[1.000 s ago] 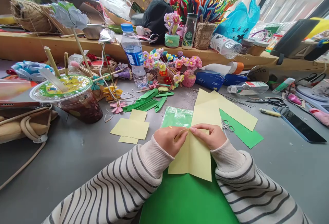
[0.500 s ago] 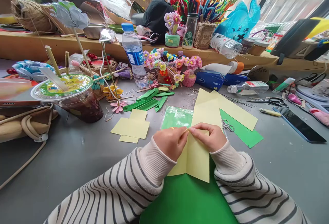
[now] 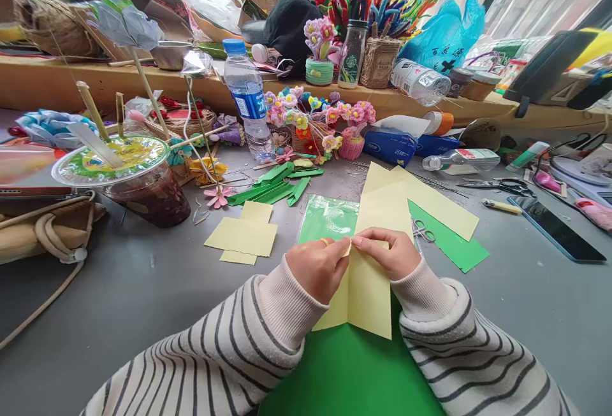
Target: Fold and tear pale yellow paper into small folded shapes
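Observation:
Both hands pinch the top edge of a creased piece of pale yellow paper, one on each side of its middle fold. My left hand is closed on it, thumb and fingertips meeting at the crease. My right hand grips the same edge just across from it, fingertips nearly touching the left ones. Below the paper lies a large green sheet. Behind the hands are longer yellow strips, a green paper piece and small scissors.
Cut yellow pieces and folded green strips lie to the left. A drink cup stands farther left, a water bottle behind. At right are a phone and black-handled scissors. A wooden ledge holds craft supplies.
The fingertips have shifted very slightly at the paper's top edge, and a small pale bit of edge now shows between them. The view has tilted a little; the rest stays put.

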### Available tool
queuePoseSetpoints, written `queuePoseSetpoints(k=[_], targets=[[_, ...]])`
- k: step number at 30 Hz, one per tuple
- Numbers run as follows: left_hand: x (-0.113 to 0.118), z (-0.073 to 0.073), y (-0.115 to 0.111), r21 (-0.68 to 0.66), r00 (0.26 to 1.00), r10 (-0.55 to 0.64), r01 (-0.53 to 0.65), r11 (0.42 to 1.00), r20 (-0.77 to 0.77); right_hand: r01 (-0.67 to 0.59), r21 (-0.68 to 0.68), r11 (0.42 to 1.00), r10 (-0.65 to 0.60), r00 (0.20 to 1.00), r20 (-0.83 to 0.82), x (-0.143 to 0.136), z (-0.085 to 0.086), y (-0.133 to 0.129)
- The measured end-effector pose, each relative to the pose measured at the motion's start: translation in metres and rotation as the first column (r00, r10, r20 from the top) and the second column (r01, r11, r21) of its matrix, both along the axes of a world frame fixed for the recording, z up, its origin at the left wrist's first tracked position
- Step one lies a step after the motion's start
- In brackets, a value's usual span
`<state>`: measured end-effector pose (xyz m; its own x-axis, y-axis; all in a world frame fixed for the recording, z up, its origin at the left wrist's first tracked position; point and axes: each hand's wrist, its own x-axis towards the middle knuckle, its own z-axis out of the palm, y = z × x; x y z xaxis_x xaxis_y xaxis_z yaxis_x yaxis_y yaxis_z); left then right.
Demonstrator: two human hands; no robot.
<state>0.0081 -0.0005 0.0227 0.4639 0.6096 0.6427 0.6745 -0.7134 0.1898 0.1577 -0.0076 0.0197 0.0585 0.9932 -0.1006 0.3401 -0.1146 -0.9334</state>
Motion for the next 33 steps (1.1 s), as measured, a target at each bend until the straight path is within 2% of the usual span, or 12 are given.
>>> queuePoseSetpoints(k=[5, 11, 19, 22, 24, 28, 33], targets=[[0.0, 0.0, 0.001, 0.049, 1.0, -0.011, 0.009, 0.999, 0.027, -0.009, -0.053, 0.999, 0.005, 0.998, -0.066, 0.001, 0.0, 0.001], [0.001, 0.0, 0.002, 0.049, 1.0, -0.013, 0.012, 0.999, 0.022, 0.082, -0.041, 0.996, -0.088, 0.984, -0.154, -0.002, -0.002, -0.001], [0.0, 0.0, 0.0, 0.001, 1.0, -0.016, 0.016, 1.0, 0.017, -0.01, -0.16, 0.987, -0.026, 0.974, -0.224, 0.005, -0.002, 0.004], [-0.001, 0.003, 0.001, -0.073, 0.999, -0.018, 0.022, 0.997, 0.049, -0.001, -0.152, 0.988, -0.03, 0.979, -0.203, 0.003, -0.002, 0.003], [-0.002, 0.006, 0.003, -0.177, 0.997, -0.026, 0.039, 0.983, 0.078, 0.01, -0.113, 0.994, -0.029, 0.986, -0.163, 0.002, -0.001, 0.001], [-0.004, 0.013, 0.009, -0.398, 0.99, -0.024, 0.077, 0.914, 0.137, 0.053, 0.02, 0.998, -0.051, 0.995, -0.083, -0.002, 0.002, -0.004], [-0.003, 0.017, 0.013, -0.492, 0.988, 0.007, 0.072, 0.868, 0.156, 0.045, 0.113, 0.993, -0.043, 0.999, -0.024, -0.005, 0.003, -0.007]])
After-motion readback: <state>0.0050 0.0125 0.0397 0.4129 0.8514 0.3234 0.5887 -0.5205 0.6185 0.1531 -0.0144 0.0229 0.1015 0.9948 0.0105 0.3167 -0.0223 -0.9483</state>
